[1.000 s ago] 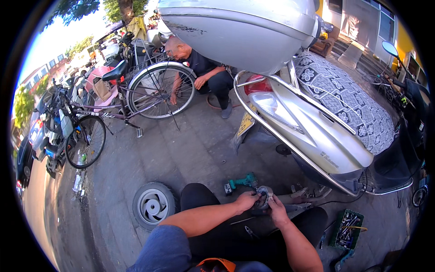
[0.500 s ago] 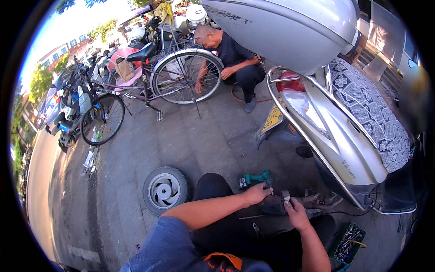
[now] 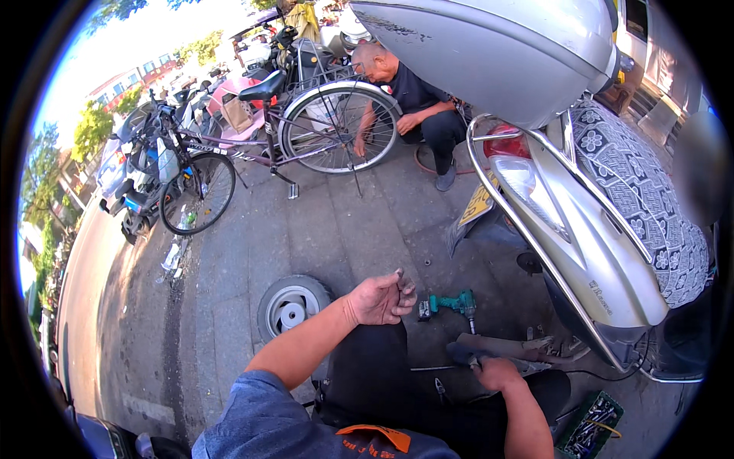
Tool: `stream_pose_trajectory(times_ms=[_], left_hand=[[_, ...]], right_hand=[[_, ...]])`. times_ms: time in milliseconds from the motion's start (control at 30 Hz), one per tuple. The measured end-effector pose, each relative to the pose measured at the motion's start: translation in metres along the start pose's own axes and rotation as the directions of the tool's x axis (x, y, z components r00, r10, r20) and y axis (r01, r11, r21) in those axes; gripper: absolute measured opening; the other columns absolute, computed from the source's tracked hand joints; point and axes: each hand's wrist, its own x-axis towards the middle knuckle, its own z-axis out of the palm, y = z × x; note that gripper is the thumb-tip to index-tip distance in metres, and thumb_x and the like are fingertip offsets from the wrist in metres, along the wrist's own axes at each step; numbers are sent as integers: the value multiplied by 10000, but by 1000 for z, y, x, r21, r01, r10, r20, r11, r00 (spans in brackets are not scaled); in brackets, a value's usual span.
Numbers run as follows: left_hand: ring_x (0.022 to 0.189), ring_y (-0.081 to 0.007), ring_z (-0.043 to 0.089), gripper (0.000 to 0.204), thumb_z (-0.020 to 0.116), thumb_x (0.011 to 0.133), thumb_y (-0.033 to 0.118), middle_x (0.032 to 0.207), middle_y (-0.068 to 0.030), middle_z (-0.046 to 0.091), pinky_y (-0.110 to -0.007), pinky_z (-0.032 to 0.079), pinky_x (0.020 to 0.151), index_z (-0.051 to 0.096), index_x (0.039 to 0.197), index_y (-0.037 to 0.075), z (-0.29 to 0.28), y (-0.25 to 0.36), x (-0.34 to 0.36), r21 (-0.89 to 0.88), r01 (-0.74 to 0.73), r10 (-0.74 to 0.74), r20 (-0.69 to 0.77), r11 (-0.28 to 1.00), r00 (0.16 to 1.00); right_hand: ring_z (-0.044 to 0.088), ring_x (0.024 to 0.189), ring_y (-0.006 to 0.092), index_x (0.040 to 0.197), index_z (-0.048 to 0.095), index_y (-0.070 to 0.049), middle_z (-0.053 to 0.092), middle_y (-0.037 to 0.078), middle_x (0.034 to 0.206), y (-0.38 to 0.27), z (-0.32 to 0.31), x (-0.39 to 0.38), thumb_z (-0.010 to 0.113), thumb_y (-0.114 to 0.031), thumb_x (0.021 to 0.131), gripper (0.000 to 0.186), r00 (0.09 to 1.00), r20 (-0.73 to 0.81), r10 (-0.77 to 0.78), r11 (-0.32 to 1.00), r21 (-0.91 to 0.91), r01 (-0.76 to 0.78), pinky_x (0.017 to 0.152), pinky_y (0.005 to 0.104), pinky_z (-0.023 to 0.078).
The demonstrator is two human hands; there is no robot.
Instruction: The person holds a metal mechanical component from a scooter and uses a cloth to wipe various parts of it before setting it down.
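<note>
- Lifted since half a second ago, the left hand (image 3: pixel 380 298) now hangs in the air above the lap, away from the dark part where it worked beside the other hand; the view has also swung, so the bicycle (image 3: pixel 267 141) sits nearer the middle.
- At far left, parked bikes and a second bicycle (image 3: pixel 164 176) stand along the kerb, well apart from the person.
- A small grey wheel (image 3: pixel 290 308) lies flat on the paving, just left of the raised forearm.
- That left hand is loosely curled, fingers bent together around something small and dark at the fingertips — too small to say what it is.
- Just right of it, on the ground, lies a teal cordless drill (image 3: pixel 451 304), touched by neither hand.
- The right hand (image 3: pixel 497 372) is closed around the end of a dark metal part (image 3: pixel 505 348) that lies low by the scooter's underside, possibly an exhaust pipe.
- Beyond, a crouching person (image 3: pixel 417 107) works at the bicycle's rear wheel.
- On the right, a silver scooter (image 3: pixel 581 237) fills the view, with a green tray of tools (image 3: pixel 589 427) below it.
</note>
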Motion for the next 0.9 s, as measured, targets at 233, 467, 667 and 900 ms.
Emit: stream_pose_trajectory(times_ms=[233, 467, 667, 900], left_hand=[[729, -135, 477, 376, 488, 1046, 508, 860, 2, 530, -261, 392, 583, 547, 928, 155, 5, -19, 26, 1, -2, 3, -282, 1000, 959], [948, -378, 697, 458, 609, 975, 500, 990, -200, 712, -480, 539, 821, 658, 1047, 50, -21, -143, 110, 913, 132, -41, -160, -386, 986], [963, -381, 696, 470, 616, 964, 505, 1004, -207, 718, -465, 528, 825, 674, 1073, 52, -9, -143, 110, 956, 165, -8, -172, -243, 985], [1077, -277, 646, 280, 561, 1042, 357, 1127, -96, 605, -444, 578, 858, 583, 1074, 79, 32, -45, 51, 192, 393, -391, -52, 899, 919]], right_hand=[[665, 1140, 388, 1145, 730, -58, 707, 207, 1200, -10, -3, -2, 476, -440, 988, 485, 989, 131, 71, 997, -2, -71, 982, 503, 515], [656, 1197, 365, 1218, 728, -69, 677, 180, 1306, 9, 15, 10, 444, -356, 967, 475, 984, 163, 66, 998, 6, -68, 1004, 461, 514], [649, 1193, 375, 1251, 705, -84, 680, 187, 1290, 22, 27, 12, 463, -404, 967, 491, 991, 106, 77, 996, 26, -80, 1005, 484, 506], [689, 1107, 392, 1158, 726, -46, 713, 218, 1186, 8, 9, -13, 495, -328, 949, 421, 999, -14, 44, 999, 28, -44, 951, 497, 538]])
